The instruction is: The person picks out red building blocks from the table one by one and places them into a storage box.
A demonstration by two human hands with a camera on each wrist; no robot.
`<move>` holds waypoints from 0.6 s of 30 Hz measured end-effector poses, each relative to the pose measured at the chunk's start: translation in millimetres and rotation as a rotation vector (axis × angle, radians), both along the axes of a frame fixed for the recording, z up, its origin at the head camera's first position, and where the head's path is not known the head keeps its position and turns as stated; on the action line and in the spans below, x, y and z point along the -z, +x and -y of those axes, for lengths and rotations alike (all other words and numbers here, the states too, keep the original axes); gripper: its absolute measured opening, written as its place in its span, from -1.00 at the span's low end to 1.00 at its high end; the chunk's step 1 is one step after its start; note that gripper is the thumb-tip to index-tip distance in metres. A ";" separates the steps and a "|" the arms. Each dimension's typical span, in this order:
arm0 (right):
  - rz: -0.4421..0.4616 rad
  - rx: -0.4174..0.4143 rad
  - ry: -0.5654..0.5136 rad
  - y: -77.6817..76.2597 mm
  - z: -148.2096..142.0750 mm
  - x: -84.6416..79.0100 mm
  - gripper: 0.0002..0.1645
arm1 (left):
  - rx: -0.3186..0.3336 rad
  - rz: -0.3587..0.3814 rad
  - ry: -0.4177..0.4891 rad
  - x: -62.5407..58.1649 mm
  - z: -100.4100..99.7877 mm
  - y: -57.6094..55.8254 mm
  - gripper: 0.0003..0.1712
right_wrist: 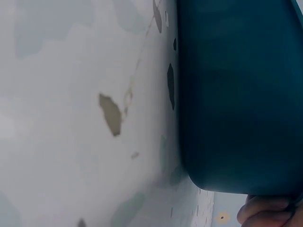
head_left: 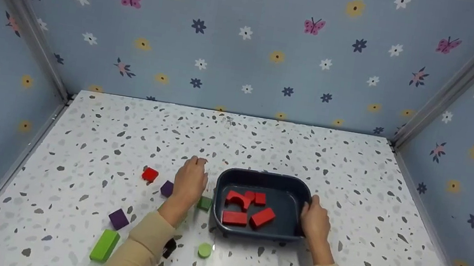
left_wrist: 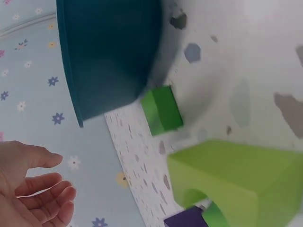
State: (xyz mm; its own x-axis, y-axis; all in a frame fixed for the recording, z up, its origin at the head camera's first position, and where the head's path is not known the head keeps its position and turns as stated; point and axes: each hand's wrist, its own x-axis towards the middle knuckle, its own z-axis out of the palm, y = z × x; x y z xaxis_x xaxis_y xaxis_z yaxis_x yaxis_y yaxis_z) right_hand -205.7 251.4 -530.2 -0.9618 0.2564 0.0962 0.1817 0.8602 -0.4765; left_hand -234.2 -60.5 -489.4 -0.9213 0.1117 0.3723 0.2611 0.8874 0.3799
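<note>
A dark blue bin [head_left: 287, 207] stands on the speckled table with several red blocks [head_left: 234, 218] inside, one of them arched. My right hand [head_left: 317, 218] grips the bin's right end, fingers at its wall, also seen low in the right wrist view. Left of the bin, my left hand [head_left: 191, 180] is held over the table with fingers loosely bent and nothing in them. A green cube [head_left: 204, 203] lies between that hand and the bin. In the left wrist view a light green arch block [left_wrist: 236, 175] sits near the wrist, hidden by the arm in the head view.
Left of the left hand lie a small red block [head_left: 150, 174] and a purple block [head_left: 166, 189]. Nearer the front are another purple block [head_left: 118, 219], a long light green block [head_left: 104, 245] and a light green round block [head_left: 204, 250]. Flowered walls [head_left: 247, 60] enclose the table.
</note>
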 end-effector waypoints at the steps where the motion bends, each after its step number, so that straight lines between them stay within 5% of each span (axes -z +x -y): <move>1: 0.000 -0.002 0.000 0.1 -0.1 0.0 -0.82 | -0.009 0.017 0.001 0.5 3.5 -0.6 -0.74; 18: -0.052 -0.013 0.010 1.3 1.1 1.8 -0.83 | -0.172 0.166 0.038 18.2 50.9 -12.2 -0.54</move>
State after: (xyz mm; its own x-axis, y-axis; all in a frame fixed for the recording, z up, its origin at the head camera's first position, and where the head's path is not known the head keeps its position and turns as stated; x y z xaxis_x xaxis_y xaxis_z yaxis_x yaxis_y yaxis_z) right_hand -204.3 250.3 -532.0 -0.9588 0.2422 0.1486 0.1453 0.8673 -0.4762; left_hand -246.4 -111.4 -507.6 -0.9746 -0.0637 0.2147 0.0379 0.8979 0.4386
